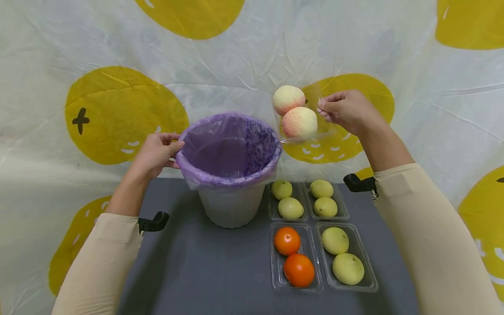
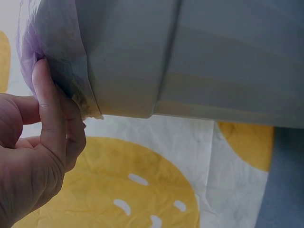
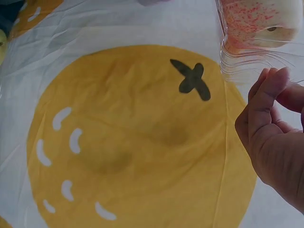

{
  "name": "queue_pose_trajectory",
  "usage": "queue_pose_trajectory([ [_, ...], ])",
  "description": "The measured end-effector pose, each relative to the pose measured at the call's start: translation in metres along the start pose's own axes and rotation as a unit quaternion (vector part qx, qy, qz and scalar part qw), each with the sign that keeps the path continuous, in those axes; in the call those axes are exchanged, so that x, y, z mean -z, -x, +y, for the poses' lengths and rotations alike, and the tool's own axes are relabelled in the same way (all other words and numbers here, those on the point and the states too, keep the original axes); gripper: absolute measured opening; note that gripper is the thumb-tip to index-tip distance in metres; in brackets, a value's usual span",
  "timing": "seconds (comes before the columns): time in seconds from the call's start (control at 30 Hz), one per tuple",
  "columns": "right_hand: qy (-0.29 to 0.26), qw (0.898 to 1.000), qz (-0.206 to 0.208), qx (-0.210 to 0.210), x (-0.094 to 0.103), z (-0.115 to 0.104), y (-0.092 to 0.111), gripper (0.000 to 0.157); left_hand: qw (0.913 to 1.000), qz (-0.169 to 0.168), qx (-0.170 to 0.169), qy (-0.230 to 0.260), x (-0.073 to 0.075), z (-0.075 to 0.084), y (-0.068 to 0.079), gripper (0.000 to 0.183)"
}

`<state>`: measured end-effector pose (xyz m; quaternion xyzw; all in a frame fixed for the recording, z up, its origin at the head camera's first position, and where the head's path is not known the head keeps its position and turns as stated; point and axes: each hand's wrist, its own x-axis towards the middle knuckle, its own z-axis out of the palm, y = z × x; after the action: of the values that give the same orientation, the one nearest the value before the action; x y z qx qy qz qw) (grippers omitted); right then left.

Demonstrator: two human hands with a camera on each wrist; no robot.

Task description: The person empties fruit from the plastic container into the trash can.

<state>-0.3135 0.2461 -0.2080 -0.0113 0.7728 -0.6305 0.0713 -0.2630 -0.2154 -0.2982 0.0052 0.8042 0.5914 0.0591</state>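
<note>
At its left rim, a grey bin with a purple bag folded over its edge is gripped by my left hand. The thumb lies over the rim and the other fingers press the bag from outside. My right hand pinches the edge of a clear plastic tray, held up just right of the bin's opening. The tray is tilted and holds two peaches, pale with red blush; one peach shows in the right wrist view.
Several clear trays stand on the dark table right of the bin. Two back trays hold lemons. One front tray has two oranges, the other two pale green round fruits. A fruit-print cloth hangs behind.
</note>
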Motion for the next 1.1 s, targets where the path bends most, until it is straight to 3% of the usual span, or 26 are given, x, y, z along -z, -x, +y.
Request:
queue_pose_trajectory([
  [0.13, -0.008, 1.0, -0.007, -0.001, -0.01, -0.009, -0.007, 0.005, 1.0, 0.0, 0.0, -0.002, 0.0, 0.0, 0.0, 0.055],
  [0.57, 0.0, 0.999, -0.047, -0.003, -0.048, -0.038, -0.022, 0.02, 0.9999, 0.007, 0.002, -0.008, 0.001, 0.0, 0.002, 0.055],
  [0.77, -0.006, 1.0, -0.01, 0.011, -0.066, -0.039, -0.027, 0.006, 0.9999, 0.008, 0.005, -0.013, 0.001, 0.0, 0.004, 0.054],
  [1.1, 0.038, 0.999, 0.024, 0.028, -0.088, -0.036, -0.033, 0.013, 0.9999, 0.001, 0.009, -0.013, 0.002, -0.003, 0.004, 0.057],
])
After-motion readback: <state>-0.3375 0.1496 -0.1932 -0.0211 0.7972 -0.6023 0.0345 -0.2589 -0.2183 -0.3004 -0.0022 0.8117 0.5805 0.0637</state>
